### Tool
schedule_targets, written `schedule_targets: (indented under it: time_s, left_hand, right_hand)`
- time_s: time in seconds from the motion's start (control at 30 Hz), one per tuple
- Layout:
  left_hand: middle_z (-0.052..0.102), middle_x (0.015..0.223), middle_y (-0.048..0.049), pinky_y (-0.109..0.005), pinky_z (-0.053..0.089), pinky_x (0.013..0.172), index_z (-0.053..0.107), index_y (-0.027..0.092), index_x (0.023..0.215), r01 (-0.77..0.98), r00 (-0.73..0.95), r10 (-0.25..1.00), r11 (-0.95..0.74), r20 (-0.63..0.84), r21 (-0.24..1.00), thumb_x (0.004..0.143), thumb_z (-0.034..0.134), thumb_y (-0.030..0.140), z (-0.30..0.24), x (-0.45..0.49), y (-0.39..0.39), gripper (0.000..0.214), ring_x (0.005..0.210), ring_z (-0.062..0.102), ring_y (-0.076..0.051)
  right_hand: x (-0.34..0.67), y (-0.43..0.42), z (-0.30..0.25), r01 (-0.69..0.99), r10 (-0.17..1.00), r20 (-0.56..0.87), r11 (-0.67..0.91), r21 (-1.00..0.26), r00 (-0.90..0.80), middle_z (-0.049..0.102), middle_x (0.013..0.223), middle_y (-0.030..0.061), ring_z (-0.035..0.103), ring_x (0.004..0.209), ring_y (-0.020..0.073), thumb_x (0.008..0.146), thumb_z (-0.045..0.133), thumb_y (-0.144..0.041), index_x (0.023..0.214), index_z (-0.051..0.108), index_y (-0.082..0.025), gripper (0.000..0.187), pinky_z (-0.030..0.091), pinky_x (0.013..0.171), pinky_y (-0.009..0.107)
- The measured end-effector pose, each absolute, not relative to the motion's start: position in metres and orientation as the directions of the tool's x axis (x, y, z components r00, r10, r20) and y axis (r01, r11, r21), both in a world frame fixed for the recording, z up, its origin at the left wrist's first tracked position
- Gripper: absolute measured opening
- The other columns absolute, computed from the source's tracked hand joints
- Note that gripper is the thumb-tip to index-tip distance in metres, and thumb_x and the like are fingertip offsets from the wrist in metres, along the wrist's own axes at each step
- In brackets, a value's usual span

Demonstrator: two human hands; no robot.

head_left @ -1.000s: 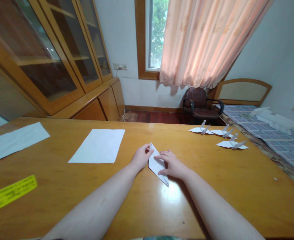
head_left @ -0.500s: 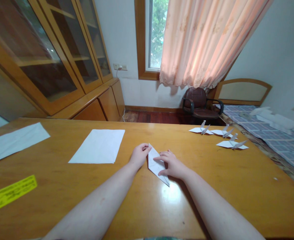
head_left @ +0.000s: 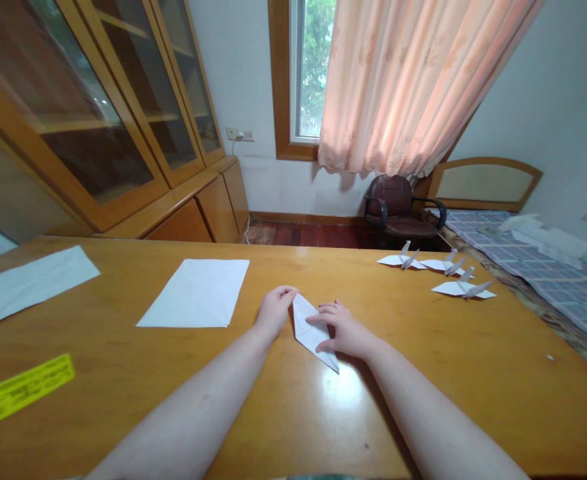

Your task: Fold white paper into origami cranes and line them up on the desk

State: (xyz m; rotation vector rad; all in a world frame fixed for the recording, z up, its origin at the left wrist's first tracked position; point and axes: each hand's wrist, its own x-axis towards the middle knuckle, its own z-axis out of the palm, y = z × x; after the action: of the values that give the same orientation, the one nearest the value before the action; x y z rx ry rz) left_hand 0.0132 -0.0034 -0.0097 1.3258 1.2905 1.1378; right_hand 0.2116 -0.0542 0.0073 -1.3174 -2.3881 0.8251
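Head view:
- Folded paper (head_left: 312, 333) lies at lower middle of frame, on the tabletop (head_left: 423, 400).
- Left hand (head_left: 274, 311): fingers curled at its top corner, I cannot tell if grasping.
- Right hand (head_left: 344, 328): fingers released, lying flat on paper.

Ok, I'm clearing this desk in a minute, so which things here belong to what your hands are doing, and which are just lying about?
In use: left hand, right hand, the folded white paper they touch.

Lying about: white paper sheet, second white paper sheet, three folded paper cranes, yellow printed strip.
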Motion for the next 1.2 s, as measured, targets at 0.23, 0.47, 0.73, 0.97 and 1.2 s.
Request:
schedule_targets:
  time_s: [0.23,0.47,0.73,0.97,1.2]
  left_hand:
    - [0.068,0.074,-0.0026,-0.028,0.046,0.069,0.064,0.016,0.077,0.093,0.009,1.0,0.002,-0.002,0.996,0.072,0.058,0.037,-0.0113,0.0139,-0.0023,0.022,0.075,0.062,-0.018]
    - [0.067,0.072,-0.0006,-0.025,0.045,0.06,0.054,0.019,0.089,-0.014,0.026,0.999,0.023,-0.022,1.0,0.069,0.063,0.039,-0.0147,0.0168,-0.0017,0.031,0.067,0.063,-0.016]
    - [0.068,0.072,-0.0011,-0.025,0.044,0.058,0.05,0.019,0.076,0.06,-0.003,1.0,0.0,0.0,0.998,0.072,0.061,0.042,-0.0077,0.0157,-0.0029,0.026,0.062,0.061,-0.014]
    - [0.069,0.075,-0.0024,-0.026,0.046,0.06,0.052,0.018,0.087,0.034,-0.02,1.0,0.024,-0.023,0.999,0.072,0.061,0.04,-0.0094,0.0164,-0.0026,0.028,0.067,0.064,-0.016]
    - [0.07,0.082,-0.0054,-0.028,0.048,0.065,0.052,0.018,0.093,0.003,-0.009,1.0,0.028,-0.028,1.0,0.073,0.059,0.038,-0.0128,0.0154,-0.0016,0.029,0.076,0.066,-0.018]
  right_hand:
    - [0.2118,-0.0532,0.0056,0.672,0.843,-0.02,0.414,-0.614,-0.538,0.054,0.127,0.0084,0.04,0.124,0.0291,0.057,0.078,-0.049,0.12,0.058,-0.032,0.068,0.008,0.109,0.054]
    - [0.2121,-0.0533,0.0065,0.673,0.844,-0.029,0.406,-0.618,-0.536,0.054,0.127,0.0086,0.04,0.125,0.0291,0.058,0.077,-0.051,0.12,0.058,-0.031,0.067,0.008,0.109,0.054]
    - [0.212,-0.0533,0.0079,0.666,0.842,-0.019,0.412,-0.622,-0.538,0.055,0.126,0.0083,0.041,0.124,0.0289,0.058,0.077,-0.052,0.118,0.059,-0.032,0.066,0.008,0.109,0.054]
    - [0.2121,-0.054,0.0078,0.668,0.838,-0.011,0.426,-0.61,-0.545,0.055,0.126,0.0083,0.042,0.123,0.0287,0.059,0.077,-0.052,0.12,0.059,-0.031,0.066,0.009,0.108,0.053]
    - [0.2123,-0.0535,0.0067,0.675,0.842,-0.019,0.418,-0.608,-0.539,0.054,0.127,0.0083,0.041,0.124,0.0292,0.058,0.077,-0.051,0.12,0.058,-0.032,0.067,0.008,0.109,0.053]
